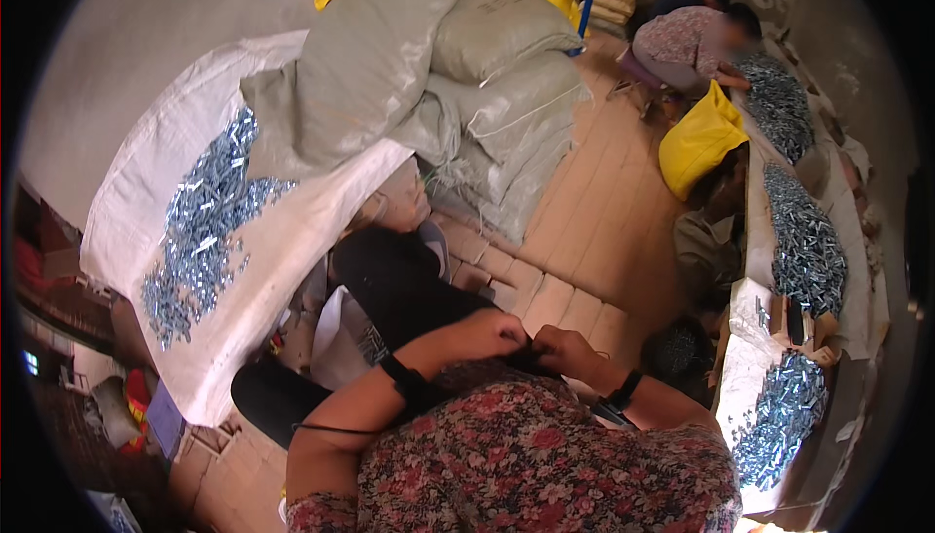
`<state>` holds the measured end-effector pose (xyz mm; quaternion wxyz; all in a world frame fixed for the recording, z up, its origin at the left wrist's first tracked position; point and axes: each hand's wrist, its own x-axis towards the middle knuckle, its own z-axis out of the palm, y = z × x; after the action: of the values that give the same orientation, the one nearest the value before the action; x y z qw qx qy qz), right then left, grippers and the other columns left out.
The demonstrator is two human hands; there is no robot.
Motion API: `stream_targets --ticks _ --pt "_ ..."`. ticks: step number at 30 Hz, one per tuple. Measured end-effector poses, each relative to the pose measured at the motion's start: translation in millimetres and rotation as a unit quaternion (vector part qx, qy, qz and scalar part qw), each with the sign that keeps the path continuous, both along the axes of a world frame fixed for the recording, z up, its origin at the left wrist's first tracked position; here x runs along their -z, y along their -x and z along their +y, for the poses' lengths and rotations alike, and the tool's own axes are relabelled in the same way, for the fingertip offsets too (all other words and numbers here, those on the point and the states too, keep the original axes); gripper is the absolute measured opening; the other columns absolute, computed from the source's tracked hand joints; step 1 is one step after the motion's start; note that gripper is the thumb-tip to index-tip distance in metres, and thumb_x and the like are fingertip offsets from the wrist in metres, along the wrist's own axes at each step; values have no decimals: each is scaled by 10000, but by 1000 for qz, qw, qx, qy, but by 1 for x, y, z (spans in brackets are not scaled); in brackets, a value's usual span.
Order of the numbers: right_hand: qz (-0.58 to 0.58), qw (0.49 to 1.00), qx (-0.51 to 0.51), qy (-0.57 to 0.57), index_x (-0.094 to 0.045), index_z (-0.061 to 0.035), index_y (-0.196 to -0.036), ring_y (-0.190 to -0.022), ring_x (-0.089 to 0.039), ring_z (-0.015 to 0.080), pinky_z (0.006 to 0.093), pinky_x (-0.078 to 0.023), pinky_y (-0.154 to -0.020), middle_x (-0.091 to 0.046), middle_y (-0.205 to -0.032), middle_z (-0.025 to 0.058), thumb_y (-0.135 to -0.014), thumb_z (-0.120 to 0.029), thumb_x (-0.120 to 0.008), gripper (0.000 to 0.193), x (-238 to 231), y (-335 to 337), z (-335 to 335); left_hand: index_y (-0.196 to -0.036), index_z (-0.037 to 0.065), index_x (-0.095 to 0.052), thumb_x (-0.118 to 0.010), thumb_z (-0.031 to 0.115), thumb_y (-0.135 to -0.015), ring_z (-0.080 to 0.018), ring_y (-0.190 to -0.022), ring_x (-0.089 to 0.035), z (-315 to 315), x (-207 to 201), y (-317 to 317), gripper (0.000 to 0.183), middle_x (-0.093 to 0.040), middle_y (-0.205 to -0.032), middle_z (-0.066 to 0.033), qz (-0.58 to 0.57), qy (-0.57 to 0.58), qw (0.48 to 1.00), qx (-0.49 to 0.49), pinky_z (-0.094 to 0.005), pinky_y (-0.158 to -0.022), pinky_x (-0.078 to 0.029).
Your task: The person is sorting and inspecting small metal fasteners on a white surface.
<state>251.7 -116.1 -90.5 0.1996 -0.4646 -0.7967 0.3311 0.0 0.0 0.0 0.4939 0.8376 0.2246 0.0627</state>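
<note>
Both hands meet in front of my floral top, over my dark-trousered lap. My left hand [492, 334] is closed, fingers curled in toward the right one. A short gap away, my right hand [567, 352] is closed too, its fingers bent down. Something dark shows between and below them; whether it is held or just the trousers I cannot make out. Each wrist wears a dark band. Beside my legs, a white sack [343, 338] has small metal pieces in it. To the left, a heap of shiny metal pieces [206, 211] lies on a white sheet [127, 202].
Bulging grey-green sacks [506, 31] are stacked ahead. On the right, more metal pieces [784, 416] lie along a long bench, near a yellow bag [701, 143] and a dark bucket [677, 353]. Two people crouch at the far right, one reaching into a heap [774, 104].
</note>
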Motion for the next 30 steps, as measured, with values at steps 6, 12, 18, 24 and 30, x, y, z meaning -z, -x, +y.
stream_targets --ticks 6,12,18,24,30 --pt "141 954 27 263 -606 -60 -1105 -775 -627 121 281 -511 -735 -667 -832 50 -849 -172 -743 312 -8 -6 12 -997 49 -678 -638 115 -907 -117 -743 -660 15 -16 79 119 -673 -824 -16 63 184 968 -158 -270 -602 -499" --pt "24 989 10 146 -626 -69 -1113 -756 -670 192 337 -531 -709 -679 -826 91 -824 -195 -751 339 -11 3 24 -988 20 -667 -632 109 -914 -115 -659 -638 10 -38 152 121 -661 -801 -36 -39 151 943 -293 -260 -576 -490" --pt "-52 991 65 106 -607 -37 -1107 -754 -682 213 340 -539 -693 -689 -838 110 -781 -143 -757 374 -18 51 34 -962 -3 -656 -630 82 -901 -125 -637 -627 8 -29 186 108 -652 -776 -40 -84 122 927 -346 -277 -598 -496" --pt "-62 932 -82 347 -640 -17 -1080 -783 -690 211 348 -543 -713 -696 -871 127 -780 -153 -753 348 -19 12 80 -956 -3 -656 -616 90 -902 -127 -653 -624 12 -23 220 115 -644 -743 -44 -99 122 923 -352 -288 -621 -497" --pt "-118 965 -109 206 -698 -11 -1066 -808 -698 204 326 -537 -730 -714 -866 157 -828 -187 -742 300 -112 77 180 -1017 -5 -647 -613 53 -922 -121 -687 -602 23 -18 299 116 -642 -857 -42 -126 84 887 -437 -263 -646 -493"
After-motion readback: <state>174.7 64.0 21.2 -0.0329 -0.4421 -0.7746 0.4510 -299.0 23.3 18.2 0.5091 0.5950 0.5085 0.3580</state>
